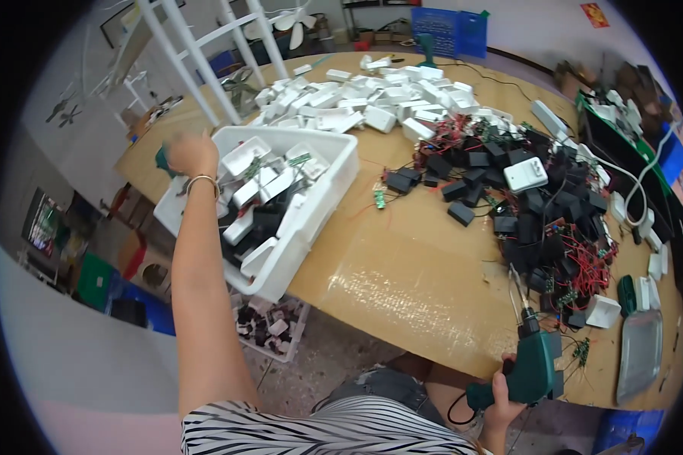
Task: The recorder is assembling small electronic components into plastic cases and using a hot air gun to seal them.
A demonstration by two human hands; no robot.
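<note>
My left hand (193,155) reaches over the far left corner of a white plastic bin (317,212). Its fingers are curled and partly smeared, and a dark green thing (163,159), too hidden to name, shows against them. White casings (244,157), black pieces and small green circuit boards (300,160) lie in the bin. Low at the right, my right hand (501,406) is wrapped round the handle of a green soldering gun (531,368). Its two thin metal prongs point away from me, over the edge of a heap of black boxes (531,201) with red wires.
White casings (372,98) are piled at the table's far side. A grey tray (639,356) and a green crate (615,140) stand at the right. White posts (197,64) rise at the back left. Below the table edge sits another bin of scraps (277,330).
</note>
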